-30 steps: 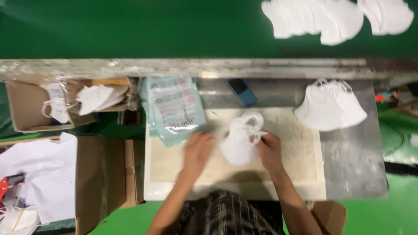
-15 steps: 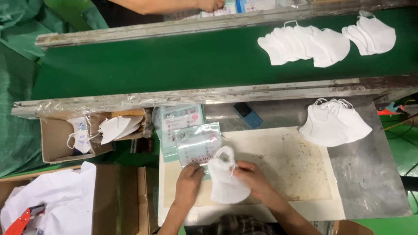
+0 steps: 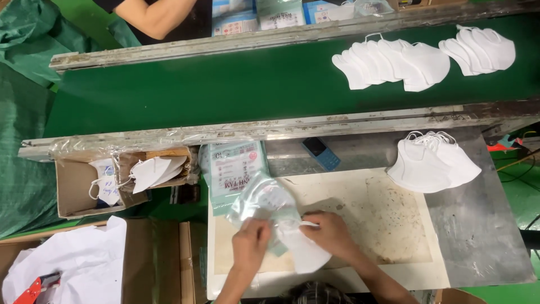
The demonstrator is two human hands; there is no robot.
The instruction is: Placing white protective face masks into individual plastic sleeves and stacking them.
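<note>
Here, a white folded fabric face mask (image 3: 304, 250) with a thin elastic ear loop lies on the stained cream work board (image 3: 388, 225), its upper end tucked at the mouth of a clear, glossy plastic pouch (image 3: 261, 202) with pale green print. The mask is soft and matte, curved like a shell; the pouch is crinkled and catches the light. The left hand (image 3: 251, 243) is closed on the lower edge of the pouch, fingers curled down over the film just left of the mask. The right hand (image 3: 332, 233) is pinched on the mask's upper right side, near the ear loop, with its palm resting over the fabric — the two hands sit close together with the mask between them.

Under the pouch lies a flat stack of printed green-and-white bags (image 3: 233, 169). Beyond it, on the grey metal table (image 3: 484, 236), rests a small blue phone-like device (image 3: 320, 153), and to the right a fanned pile of white masks (image 3: 433, 163). Left of the board, an open brown cardboard box (image 3: 73, 186) holds a few more masks.

Further out runs a smooth dark green conveyor belt (image 3: 225, 84) between scuffed metal rails — two overlapping rows of white masks (image 3: 394, 65) lie on its right part. Another person's bare forearm (image 3: 154, 14) shows at the far side.
</note>
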